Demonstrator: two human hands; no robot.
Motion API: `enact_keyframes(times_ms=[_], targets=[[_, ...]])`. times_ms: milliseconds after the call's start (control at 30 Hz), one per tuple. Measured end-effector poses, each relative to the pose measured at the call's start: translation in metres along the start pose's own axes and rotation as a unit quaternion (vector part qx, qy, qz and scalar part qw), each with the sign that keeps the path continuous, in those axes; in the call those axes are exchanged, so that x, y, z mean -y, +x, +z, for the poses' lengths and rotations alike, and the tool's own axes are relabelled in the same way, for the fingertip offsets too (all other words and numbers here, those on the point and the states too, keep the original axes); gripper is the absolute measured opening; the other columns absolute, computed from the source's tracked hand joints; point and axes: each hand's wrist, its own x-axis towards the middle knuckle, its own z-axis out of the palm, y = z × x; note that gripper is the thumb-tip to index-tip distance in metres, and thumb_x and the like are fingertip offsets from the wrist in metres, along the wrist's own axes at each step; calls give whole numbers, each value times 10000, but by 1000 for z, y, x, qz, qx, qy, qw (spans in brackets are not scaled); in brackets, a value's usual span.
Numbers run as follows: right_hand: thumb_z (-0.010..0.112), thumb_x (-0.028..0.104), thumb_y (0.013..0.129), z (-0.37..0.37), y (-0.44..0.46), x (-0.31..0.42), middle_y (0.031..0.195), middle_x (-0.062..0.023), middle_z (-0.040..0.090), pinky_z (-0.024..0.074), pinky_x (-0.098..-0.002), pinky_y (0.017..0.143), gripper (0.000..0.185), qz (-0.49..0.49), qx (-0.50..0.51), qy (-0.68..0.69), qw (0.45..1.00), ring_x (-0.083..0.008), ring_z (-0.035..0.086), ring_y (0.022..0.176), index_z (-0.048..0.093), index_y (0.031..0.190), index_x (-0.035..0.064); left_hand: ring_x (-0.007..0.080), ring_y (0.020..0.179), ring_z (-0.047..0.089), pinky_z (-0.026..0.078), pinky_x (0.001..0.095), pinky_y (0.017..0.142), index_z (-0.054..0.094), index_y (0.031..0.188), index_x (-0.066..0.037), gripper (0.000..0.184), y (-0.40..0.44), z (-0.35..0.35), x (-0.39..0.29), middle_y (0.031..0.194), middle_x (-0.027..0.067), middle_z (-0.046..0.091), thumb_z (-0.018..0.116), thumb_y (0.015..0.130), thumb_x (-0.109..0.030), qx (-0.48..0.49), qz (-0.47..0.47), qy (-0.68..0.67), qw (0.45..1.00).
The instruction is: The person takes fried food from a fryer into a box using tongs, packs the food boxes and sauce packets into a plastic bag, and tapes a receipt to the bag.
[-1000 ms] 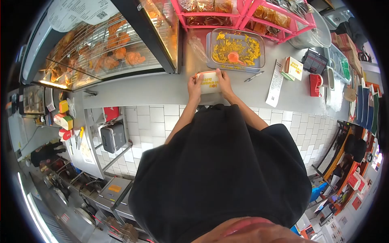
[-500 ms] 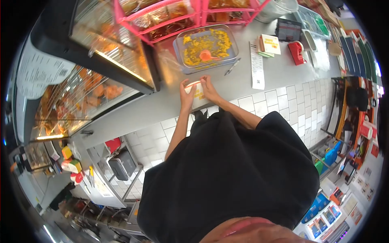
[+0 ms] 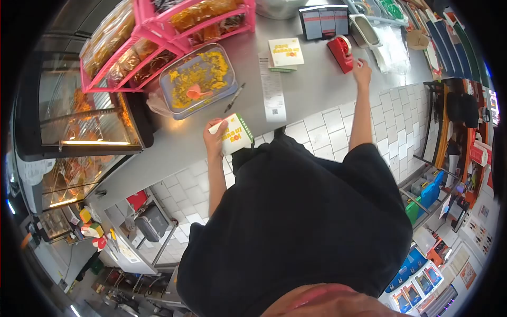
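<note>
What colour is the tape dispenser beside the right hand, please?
The tape dispenser is red; it shows best in the head view.

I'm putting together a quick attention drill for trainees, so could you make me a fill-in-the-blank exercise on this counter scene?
1. The left hand holds a white box with a ____ side.
2. The right hand is beside the ____ tape dispenser.
3. An orange scoop lies among ____ food in the tray.
4. Between the tray and the paper slip lies a ____.

Missing words: green; red; yellow; pen.
</note>
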Motion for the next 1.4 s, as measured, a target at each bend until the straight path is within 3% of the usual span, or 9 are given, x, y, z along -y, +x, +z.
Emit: enact_keyframes(times_ms=[67,367,567,633,833,933,1067,1300,1400], targets=[[611,488,929,-32,31,6,1221,-67,619,525,-435,855,453,206,288,211,911,-291,651,995,664,1182,116,133,872,620,522,266,767,629,925,-24,239,-10,20,3,1066,65,623,825,815,-104,1,1,11,1000],[682,317,931,-29,30,-51,1065,-35,641,577,-365,843,275,190,291,475,809,-237,634,940,695,1051,69,142,937,616,525,277,811,626,941,-33,262,-29,83,-21,1101,67,601,835,798,-101,8,35,92,995],[713,339,918,-7,-2,-68,813,-9,643,529,-312,772,336,111,182,163,963,-120,607,837,716,893,5,143,972,604,514,294,863,608,929,-50,289,-32,120,-46,1060,47,587,848,777,-104,88,60,98,989],[735,303,889,-47,-36,10,786,-14,656,494,-291,763,281,67,307,235,920,-111,612,790,708,942,28,143,970,594,500,294,864,607,903,-60,300,-31,134,-59,1036,39,575,862,756,-118,151,108,114,976],[685,238,931,-86,-130,183,881,-9,550,431,-296,788,260,-187,741,356,537,-112,521,847,614,795,28,158,962,532,421,290,855,613,859,-84,390,-29,157,-89,975,30,513,922,632,-158,356,194,240,882],[731,249,899,-85,-154,211,830,3,532,420,-296,766,292,-209,784,294,505,-103,484,784,597,767,26,170,958,535,431,305,858,620,848,-95,380,-31,156,-96,989,23,511,922,628,-161,392,201,221,870],[826,360,807,-76,-166,205,662,30,518,415,-273,709,374,-190,812,166,527,-61,489,711,643,770,36,189,1004,560,448,333,898,675,913,-105,366,-38,144,-93,1038,27,538,914,643,-166,432,167,202,863],[804,192,827,-55,-163,145,814,41,595,442,-253,779,210,-122,806,273,512,-67,545,807,670,913,55,212,1109,624,472,361,978,730,1154,-82,424,-39,138,-83,1155,72,685,848,753,-151,497,25,161,852],[731,156,892,-62,-129,101,847,31,600,480,-269,789,164,-51,748,301,589,-78,569,849,659,1004,60,197,1088,644,477,345,971,733,1135,-48,364,-30,147,-88,1141,84,719,810,807,-186,520,-8,219,826]])
